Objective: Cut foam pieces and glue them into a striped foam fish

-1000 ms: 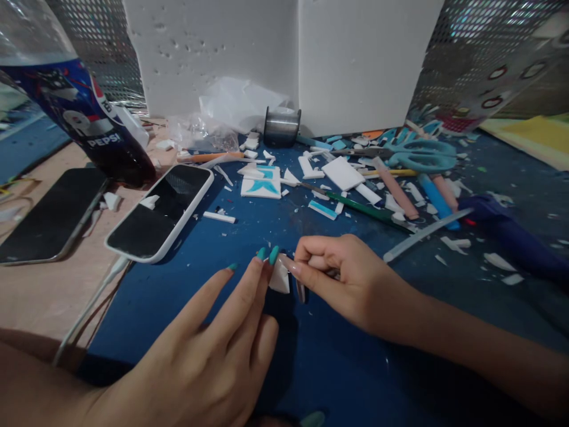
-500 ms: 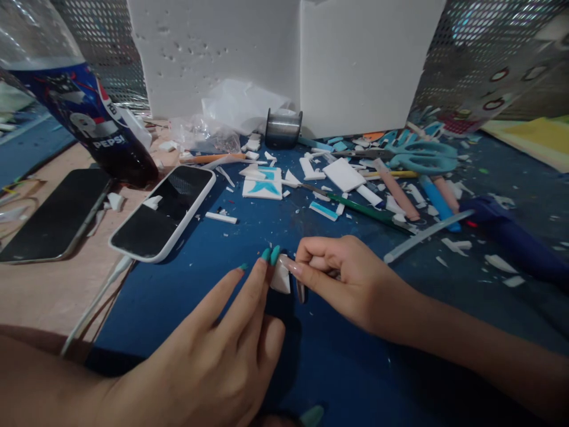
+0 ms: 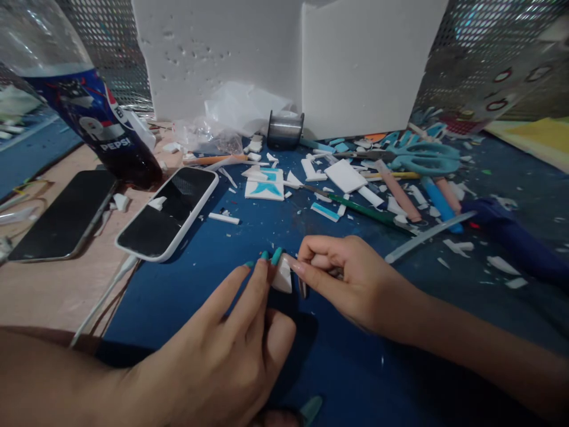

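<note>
My left hand [image 3: 231, 338] reaches in from the lower left, its teal-nailed fingertips pressed together against the left edge of a small white foam piece [image 3: 283, 277]. Opposite it, the thumb and forefinger of my right hand [image 3: 342, 273] are closed at the piece's upper right edge, the other fingers curled in. A narrow, shiny brownish tip [image 3: 303, 289] shows below the right thumb; whether it is a nail or a tool I cannot tell. The piece rests low over the blue table surface [image 3: 347, 367]. Another teal nail [image 3: 311, 409] shows at the bottom edge.
Two phones [image 3: 169, 216] and a Pepsi bottle [image 3: 120, 136] are on the left. Beyond my hands lie foam scraps, a blue-painted white tile [image 3: 265, 185], a green-handled craft knife [image 3: 368, 212], light-blue scissors [image 3: 427, 159] and a wire spool [image 3: 285, 131]. A glue gun [image 3: 507, 231] sits right.
The whole view has shifted slightly, so the things on the table appear a little further right. My hands keep nearly the same hold at the white foam piece.
</note>
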{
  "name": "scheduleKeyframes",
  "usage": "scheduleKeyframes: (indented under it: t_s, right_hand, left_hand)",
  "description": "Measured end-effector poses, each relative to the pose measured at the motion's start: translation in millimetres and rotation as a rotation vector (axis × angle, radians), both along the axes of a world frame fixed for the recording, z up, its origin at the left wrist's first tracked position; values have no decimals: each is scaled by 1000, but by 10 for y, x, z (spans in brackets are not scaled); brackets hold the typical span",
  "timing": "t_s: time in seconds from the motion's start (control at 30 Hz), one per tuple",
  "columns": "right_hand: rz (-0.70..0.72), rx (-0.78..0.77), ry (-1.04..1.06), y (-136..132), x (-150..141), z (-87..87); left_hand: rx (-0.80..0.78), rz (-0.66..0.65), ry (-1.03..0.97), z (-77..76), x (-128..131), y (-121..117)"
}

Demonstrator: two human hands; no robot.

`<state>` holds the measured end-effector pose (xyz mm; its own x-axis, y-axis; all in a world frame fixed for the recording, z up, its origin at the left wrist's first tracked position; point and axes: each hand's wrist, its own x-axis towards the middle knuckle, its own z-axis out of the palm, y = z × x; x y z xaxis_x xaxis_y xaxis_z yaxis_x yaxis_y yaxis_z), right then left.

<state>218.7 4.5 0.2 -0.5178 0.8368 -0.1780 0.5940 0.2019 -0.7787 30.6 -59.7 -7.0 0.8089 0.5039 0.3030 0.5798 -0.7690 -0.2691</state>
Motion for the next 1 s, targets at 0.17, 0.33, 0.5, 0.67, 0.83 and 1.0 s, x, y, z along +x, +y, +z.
scheduleKeyframes:
  t_s: [0.17, 0.33, 0.5, 0.67, 0.83, 1.0]
  right_hand:
    - [8, 19, -20, 1, 1, 12]
    - [18, 32, -36, -2, -10, 24]
    - [8, 72, -61, -28, 0, 36]
    - [-17, 148, -122, -48, 14, 27]
    - [-33, 183, -157, -60, 7, 9]
    - [-27, 225, -188, -54, 3, -1]
  left_hand:
    - [-7, -5, 38, 27, 23, 1]
    - [-19, 8, 52, 50, 39, -15]
    - [-18, -3, 57, 36, 30, -10]
    - [-6, -2, 56, 9, 29, -16]
    - [-12, -14, 41, 6, 34, -13]
    - [-14, -9, 60, 27, 31, 0]
